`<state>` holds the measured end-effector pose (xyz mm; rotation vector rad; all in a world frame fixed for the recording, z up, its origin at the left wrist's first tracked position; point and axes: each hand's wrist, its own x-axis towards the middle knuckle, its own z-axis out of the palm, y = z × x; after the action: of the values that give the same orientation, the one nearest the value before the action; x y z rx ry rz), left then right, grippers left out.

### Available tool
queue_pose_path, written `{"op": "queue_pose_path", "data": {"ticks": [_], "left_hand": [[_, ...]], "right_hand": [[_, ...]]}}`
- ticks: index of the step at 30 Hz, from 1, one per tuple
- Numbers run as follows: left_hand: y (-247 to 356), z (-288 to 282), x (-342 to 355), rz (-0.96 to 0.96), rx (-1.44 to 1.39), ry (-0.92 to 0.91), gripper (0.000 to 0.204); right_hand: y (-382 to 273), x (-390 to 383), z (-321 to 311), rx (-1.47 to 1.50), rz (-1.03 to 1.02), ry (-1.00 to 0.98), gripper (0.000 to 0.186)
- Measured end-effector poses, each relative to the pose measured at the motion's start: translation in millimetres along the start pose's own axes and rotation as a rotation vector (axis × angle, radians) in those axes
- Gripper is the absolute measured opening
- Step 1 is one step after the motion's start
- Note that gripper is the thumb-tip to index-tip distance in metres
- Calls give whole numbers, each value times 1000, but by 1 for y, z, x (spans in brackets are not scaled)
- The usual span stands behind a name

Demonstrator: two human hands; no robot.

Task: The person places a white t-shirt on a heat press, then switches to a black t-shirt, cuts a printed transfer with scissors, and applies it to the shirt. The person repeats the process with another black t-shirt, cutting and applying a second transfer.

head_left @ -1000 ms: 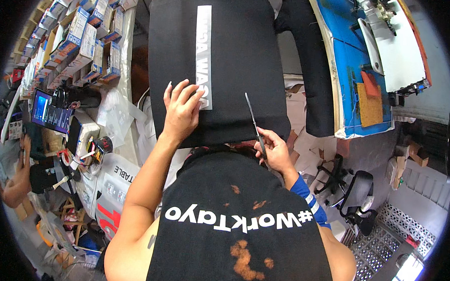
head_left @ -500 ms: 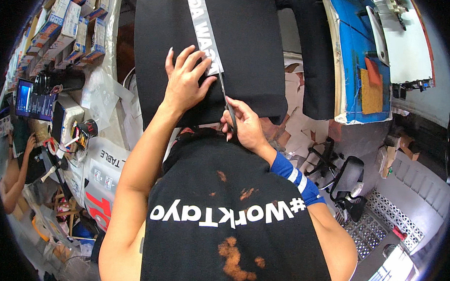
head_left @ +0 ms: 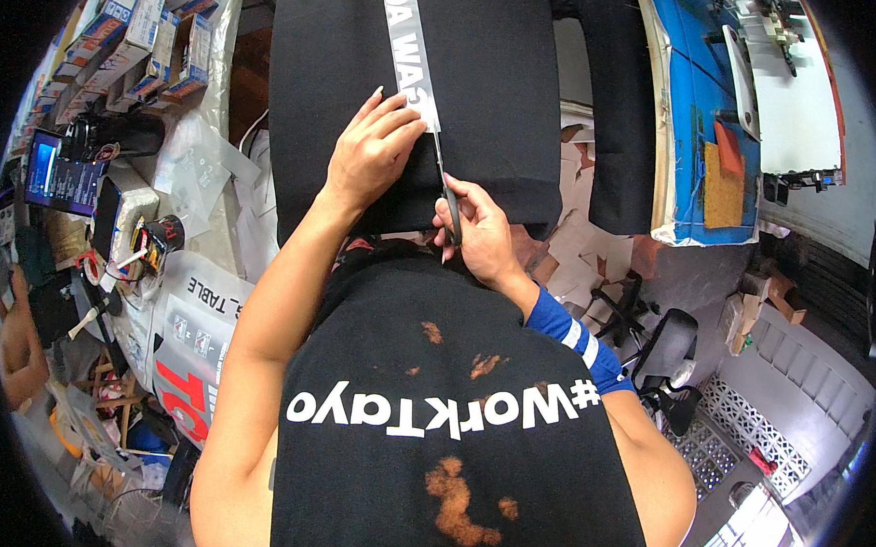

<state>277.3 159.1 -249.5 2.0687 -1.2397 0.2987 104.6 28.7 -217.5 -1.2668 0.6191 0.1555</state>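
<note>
A long grey-and-white strip with white lettering (head_left: 407, 55) runs down the black work surface (head_left: 498, 73) in front of me. My left hand (head_left: 373, 151) has its fingers together on the near end of this strip, with the thumb mostly hidden. Just to the right, my right hand (head_left: 480, 234) is wrapped round the dark handles of a pair of scissors (head_left: 448, 208). The slim blades point away from me and reach the strip's near end beside my left fingertips. I cannot tell how far apart the blades are.
A blue table (head_left: 695, 99) stands at the right, bearing a yellow pad (head_left: 723, 192). Stacked boxes (head_left: 142, 46) and a lit screen (head_left: 60, 174) are at the left. Loose sheets (head_left: 579, 230) lie below the work surface, near a black chair (head_left: 672, 344). Another person's arm (head_left: 23, 336) shows far left.
My left fingers have drawn together from a spread position on the strip. The scissors remain in my right hand at the strip's near end. The view has shifted slightly.
</note>
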Motion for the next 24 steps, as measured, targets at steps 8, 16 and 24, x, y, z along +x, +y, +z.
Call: {"op": "queue_pose_path", "data": {"ticks": [8, 16, 24], "left_hand": [[1, 0, 1, 1, 17, 4, 20], [0, 1, 1, 11, 18, 13, 20], [8, -6, 0, 31, -46, 32, 20]], "right_hand": [[-3, -1, 1, -73, -2, 20, 52], [-4, -6, -1, -39, 59, 12, 50], [-12, 9, 3, -21, 48, 45, 47]]}}
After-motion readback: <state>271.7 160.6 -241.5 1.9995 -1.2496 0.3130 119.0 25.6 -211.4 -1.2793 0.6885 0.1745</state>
